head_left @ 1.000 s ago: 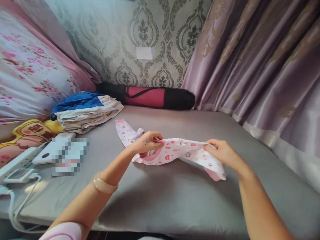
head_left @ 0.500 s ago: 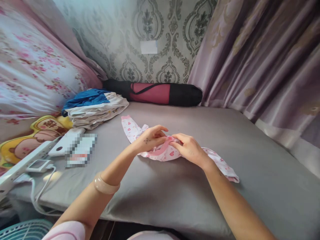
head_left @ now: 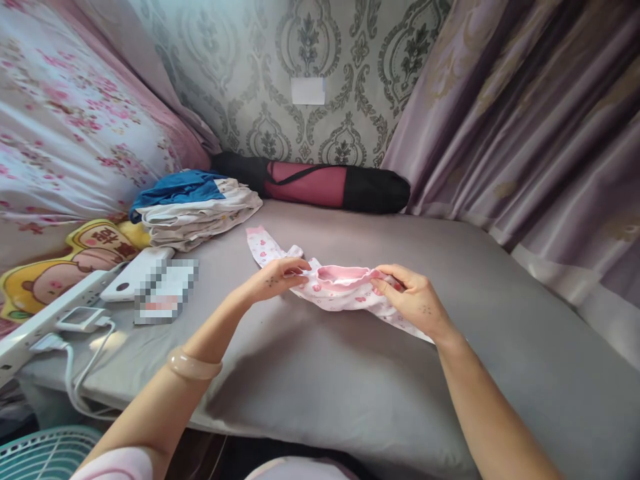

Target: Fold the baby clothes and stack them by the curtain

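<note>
Nearest, a teal basket (head_left: 50, 453) sits at the lower left beside the grey-covered bed (head_left: 320, 380), and a pale bangle (head_left: 194, 365) circles the left forearm. Farther in, a white garment (head_left: 340, 299) with pink hearts lies across the middle of the bed, its pink-banded opening facing up; the right hand (head_left: 417, 300) pinches that band at its right end, while the left hand (head_left: 279, 277) has curved fingers at the cloth's other side, though whether they grip it I cannot tell. Beyond, folded clothes (head_left: 195, 217) are piled at left, near a long black-and-red bag (head_left: 306, 185) along the patterned wall (head_left: 243, 87).
</note>
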A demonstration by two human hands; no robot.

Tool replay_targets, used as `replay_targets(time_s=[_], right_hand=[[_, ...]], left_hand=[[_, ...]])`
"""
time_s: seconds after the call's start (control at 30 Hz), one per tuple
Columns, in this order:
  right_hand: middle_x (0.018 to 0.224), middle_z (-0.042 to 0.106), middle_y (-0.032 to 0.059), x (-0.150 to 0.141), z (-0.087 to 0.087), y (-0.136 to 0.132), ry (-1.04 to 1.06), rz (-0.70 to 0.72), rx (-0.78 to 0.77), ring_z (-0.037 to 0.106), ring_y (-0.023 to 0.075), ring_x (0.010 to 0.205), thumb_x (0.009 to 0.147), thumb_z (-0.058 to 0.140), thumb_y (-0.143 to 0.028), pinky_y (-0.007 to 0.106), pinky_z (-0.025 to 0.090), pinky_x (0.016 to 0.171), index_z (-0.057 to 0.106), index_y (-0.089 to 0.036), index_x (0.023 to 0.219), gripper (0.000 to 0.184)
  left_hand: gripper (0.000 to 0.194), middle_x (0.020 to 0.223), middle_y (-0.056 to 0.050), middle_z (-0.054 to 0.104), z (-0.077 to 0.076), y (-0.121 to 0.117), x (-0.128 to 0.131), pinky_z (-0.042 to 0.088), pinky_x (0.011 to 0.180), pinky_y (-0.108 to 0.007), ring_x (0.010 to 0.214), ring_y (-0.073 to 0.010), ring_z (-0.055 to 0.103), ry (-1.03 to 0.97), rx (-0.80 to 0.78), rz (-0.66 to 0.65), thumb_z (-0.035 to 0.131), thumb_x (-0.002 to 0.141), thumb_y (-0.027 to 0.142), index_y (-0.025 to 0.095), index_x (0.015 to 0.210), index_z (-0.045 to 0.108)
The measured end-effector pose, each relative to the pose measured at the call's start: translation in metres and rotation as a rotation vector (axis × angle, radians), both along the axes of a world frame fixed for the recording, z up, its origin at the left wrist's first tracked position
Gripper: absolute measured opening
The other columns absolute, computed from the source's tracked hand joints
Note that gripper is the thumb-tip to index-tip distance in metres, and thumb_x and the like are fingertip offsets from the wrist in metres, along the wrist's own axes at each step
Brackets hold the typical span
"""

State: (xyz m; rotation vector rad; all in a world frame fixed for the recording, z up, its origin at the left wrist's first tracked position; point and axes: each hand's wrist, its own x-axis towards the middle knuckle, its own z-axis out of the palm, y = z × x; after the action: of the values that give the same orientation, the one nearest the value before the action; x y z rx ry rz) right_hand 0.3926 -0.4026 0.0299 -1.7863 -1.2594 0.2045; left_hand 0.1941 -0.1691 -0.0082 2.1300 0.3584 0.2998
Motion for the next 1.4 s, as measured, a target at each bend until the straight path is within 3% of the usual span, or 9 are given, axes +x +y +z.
replay_targets(time_s=[0.27, 0.53, 0.63, 0.77, 0.87, 0.93, 1.07, 1.23, 1.4], right_hand=[[0.080, 0.071, 0.0008, 0.013, 0.000, -0.009, 0.078, -0.059, -0.051, 0.064, 0.0166, 0.073, 0.080, 0.068, -0.046, 0.027, 0.050, 0.069, 0.072, -0.022, 0.103, 0.033], [0.096, 0.073, 0.0068, 0.025, 0.020, -0.002, 0.165, 0.052, 0.001, 0.067, 0.0218, 0.088, 0.083, 0.064, -0.050, 0.034, 0.052, 0.079, 0.069, -0.019, 0.109, 0.041], [0.092, 0.072, 0.0042, 0.029, 0.045, 0.003, 0.012, 0.031, 0.100, 0.065, 0.0198, 0.083, 0.086, 0.059, -0.053, 0.032, 0.051, 0.074, 0.068, -0.021, 0.109, 0.040], [0.086, 0.069, 0.0029, 0.023, 0.103, 0.001, -0.324, -0.135, 0.341, 0.064, 0.0183, 0.077, 0.089, 0.055, -0.054, 0.030, 0.049, 0.066, 0.067, -0.023, 0.109, 0.039], [0.090, 0.070, 0.0046, 0.017, 0.145, -0.005, -0.541, -0.265, 0.462, 0.064, 0.0207, 0.086, 0.092, 0.051, -0.051, 0.031, 0.049, 0.069, 0.063, -0.024, 0.116, 0.038], [0.085, 0.070, 0.0044, 0.019, 0.163, -0.004, -0.620, -0.222, 0.368, 0.064, 0.0211, 0.084, 0.092, 0.053, -0.050, 0.032, 0.048, 0.069, 0.067, -0.023, 0.110, 0.035], [0.072, 0.068, 0.0023, 0.034, 0.178, 0.011, -0.632, -0.123, 0.118, 0.064, 0.0189, 0.072, 0.086, 0.062, -0.046, 0.032, 0.047, 0.068, 0.072, -0.020, 0.089, 0.028], [0.068, 0.066, 0.0010, 0.043, 0.184, 0.009, -0.516, -0.082, 0.086, 0.063, 0.0182, 0.073, 0.080, 0.067, -0.045, 0.030, 0.047, 0.067, 0.073, -0.021, 0.084, 0.025], [0.069, 0.069, 0.0025, 0.048, 0.189, -0.008, -0.174, 0.491, -0.252, 0.064, 0.0182, 0.069, 0.066, 0.074, -0.057, 0.029, 0.050, 0.061, 0.075, -0.020, 0.081, 0.040]], left_hand=[[0.027, 0.095, -0.005, 0.066, 0.020, 0.003, 0.011, 0.043, 0.070, -0.026, 0.083, -0.0177, 0.058, -0.045, 0.206, -0.023, 0.051, 0.089, 0.041, 0.019, 0.092, 0.066], [0.029, 0.076, 0.000, 0.059, 0.081, -0.006, 0.005, 0.039, 0.058, -0.022, 0.066, -0.0124, 0.051, -0.349, 0.337, 0.155, 0.047, 0.091, 0.043, 0.017, 0.092, 0.060], [0.026, 0.073, 0.000, 0.058, 0.114, -0.014, 0.001, 0.038, 0.056, -0.022, 0.061, -0.0107, 0.049, -0.411, 0.553, 0.247, 0.047, 0.092, 0.039, 0.017, 0.094, 0.062], [0.024, 0.086, -0.003, 0.064, 0.167, -0.029, -0.009, 0.043, 0.067, -0.026, 0.072, -0.0126, 0.055, -0.525, 0.981, 0.376, 0.046, 0.094, 0.032, 0.019, 0.099, 0.065], [0.031, 0.098, -0.006, 0.064, 0.200, -0.033, -0.017, 0.044, 0.077, -0.029, 0.084, -0.0150, 0.057, -0.651, 1.158, 0.593, 0.040, 0.097, 0.032, 0.019, 0.111, 0.064], [0.031, 0.091, -0.005, 0.064, 0.212, -0.026, -0.016, 0.044, 0.076, -0.029, 0.080, -0.0140, 0.056, -0.598, 1.144, 0.571, 0.043, 0.095, 0.034, 0.017, 0.107, 0.066], [0.025, 0.073, -0.002, 0.064, 0.215, -0.001, 0.004, 0.044, 0.068, -0.027, 0.067, -0.0125, 0.054, -0.298, 0.968, 0.307, 0.052, 0.086, 0.035, 0.017, 0.085, 0.070], [0.029, 0.081, -0.005, 0.068, 0.212, 0.007, 0.011, 0.048, 0.072, -0.031, 0.076, -0.0176, 0.061, -0.455, 0.815, 0.357, 0.051, 0.084, 0.040, 0.020, 0.088, 0.071], [0.045, 0.060, -0.004, 0.064, 0.216, 0.009, -0.007, 0.053, 0.067, -0.035, 0.067, -0.0209, 0.063, -0.264, 0.334, -0.240, 0.063, 0.066, 0.067, 0.022, 0.061, 0.067]])
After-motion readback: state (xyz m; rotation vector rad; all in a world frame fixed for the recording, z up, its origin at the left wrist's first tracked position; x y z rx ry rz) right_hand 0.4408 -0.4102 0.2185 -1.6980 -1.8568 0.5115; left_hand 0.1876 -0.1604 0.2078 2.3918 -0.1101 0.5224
